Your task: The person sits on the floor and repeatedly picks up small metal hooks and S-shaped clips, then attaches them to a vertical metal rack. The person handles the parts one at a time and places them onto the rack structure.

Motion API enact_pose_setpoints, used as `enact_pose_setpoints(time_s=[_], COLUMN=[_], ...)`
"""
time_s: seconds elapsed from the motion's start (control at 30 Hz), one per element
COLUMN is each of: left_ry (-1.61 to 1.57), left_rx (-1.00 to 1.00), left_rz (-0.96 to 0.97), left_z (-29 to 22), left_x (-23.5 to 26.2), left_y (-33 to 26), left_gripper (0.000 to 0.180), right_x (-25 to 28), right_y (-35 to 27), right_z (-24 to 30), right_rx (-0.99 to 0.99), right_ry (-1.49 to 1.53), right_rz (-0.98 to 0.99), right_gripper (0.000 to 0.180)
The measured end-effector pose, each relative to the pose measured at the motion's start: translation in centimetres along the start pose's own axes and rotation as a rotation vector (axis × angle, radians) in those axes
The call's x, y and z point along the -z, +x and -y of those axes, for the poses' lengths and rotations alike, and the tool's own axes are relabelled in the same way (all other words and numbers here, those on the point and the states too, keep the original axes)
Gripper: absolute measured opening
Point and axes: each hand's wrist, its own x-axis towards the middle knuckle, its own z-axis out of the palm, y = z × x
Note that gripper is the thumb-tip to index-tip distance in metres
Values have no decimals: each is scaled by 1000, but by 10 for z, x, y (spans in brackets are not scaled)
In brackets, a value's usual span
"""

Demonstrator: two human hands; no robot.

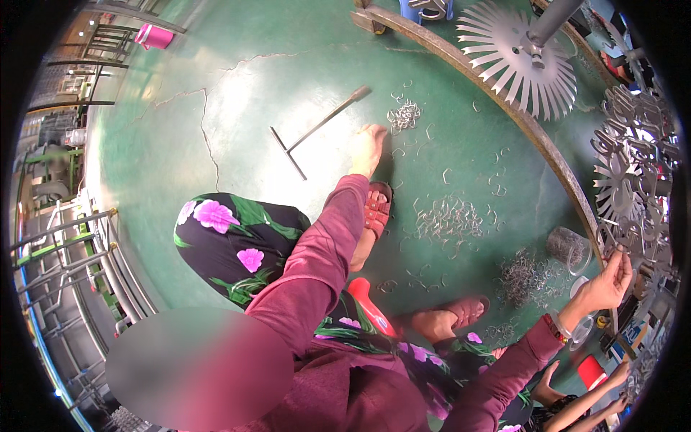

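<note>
Head view: left hand (366,150) far forward.

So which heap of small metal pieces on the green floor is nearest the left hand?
The small, compact heap of curved silvery pieces, just right of the left hand; the wider silvery scatter and darker heap lie farther off.

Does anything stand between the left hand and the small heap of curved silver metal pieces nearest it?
Nothing visible blocks the left hand: just green floor separates it from the heap.
</note>
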Motion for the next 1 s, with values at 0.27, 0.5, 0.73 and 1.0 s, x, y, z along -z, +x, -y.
enact_pose_setpoints(time_s=[0.27,0.5,0.73,1.0], left_ry=[100,121,-68,147], left_rx=[-142,-164,-22,-221], left_rz=[-29,251,220,254], left_z=[-34,-42,-26,-51], left_x=[-14,-27,-3,-23], left_y=[38,22,46,84], left_gripper=[33,39,27,15], right_x=[-1,-1,-2,1], right_y=[3,3,-4,-7], right_z=[-1,1,16,10], right_rx=[5,34,20,56], right_ry=[-56,-82,-70,-56], right_rz=[-34,-22,-14,-35], right_gripper=[15,16,18,17])
